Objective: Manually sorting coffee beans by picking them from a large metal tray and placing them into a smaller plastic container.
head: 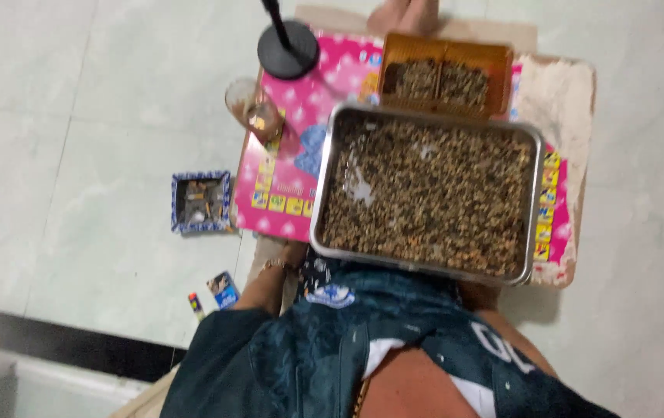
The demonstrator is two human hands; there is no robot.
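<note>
A steel tray (318, 203) full of brown granular bits rests on a small table over a pink printed board (301, 116). My left forearm, with a thin bracelet, reaches up to the tray's near left corner. My left hand (292, 252) is mostly tucked under that corner, so its fingers are hidden. Under the tray's near right edge only a bit of my right forearm (477, 297) shows, and that hand is hidden. My dark blue denim top (324, 348) fills the bottom of the view.
Behind the tray stands an orange plastic basket (502, 62) holding the same brown bits. A black round stand base (289, 49) and a glass cup (248, 104) stand on the board's far left. On the floor at left lie a blue square ashtray (201, 202), a small pack (224, 289) and a lighter (195, 304).
</note>
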